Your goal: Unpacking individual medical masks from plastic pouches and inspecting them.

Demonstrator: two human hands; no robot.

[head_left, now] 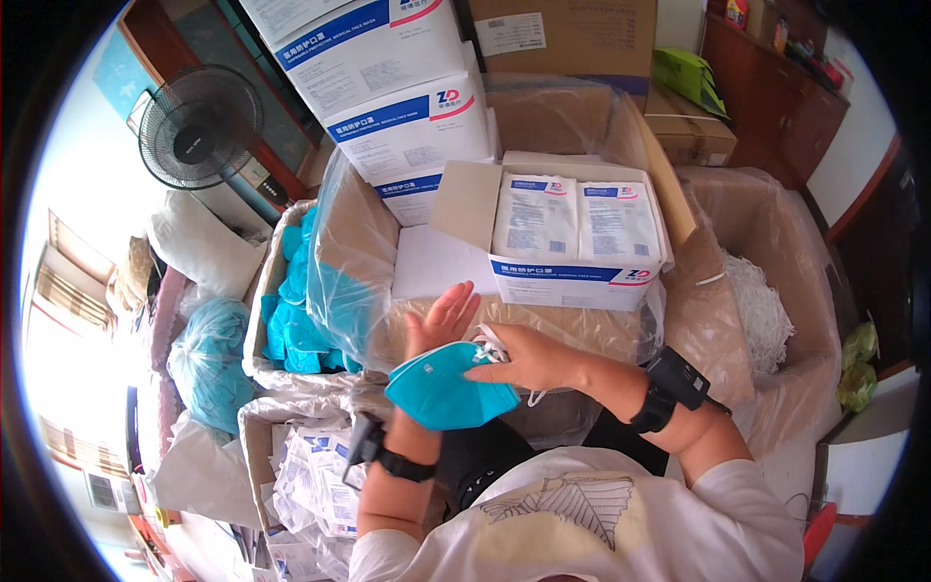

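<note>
A teal folded face mask [446, 388] is in front of my body, its flat side turned up. My right hand [529, 359] grips its right end, thumb on top and fingers underneath or out of sight. White ear loops [492, 345] bunch at those fingers. My left hand [441, 320] reaches up behind the mask, fingers stretched out, with the mask overlapping its lower palm and wrist. Just beyond my hands, an open white-and-blue carton [567, 294] holds two stacks of white packets [536, 218], its flap folded out to the left.
Left of me stand a bin of teal masks [303, 320] and a box of printed packets [325, 475]. To the right, a plastic-lined carton [815, 291] contains white cords [759, 310]. Stacked cartons [407, 121] rise at the back, with a fan [199, 126] farther left.
</note>
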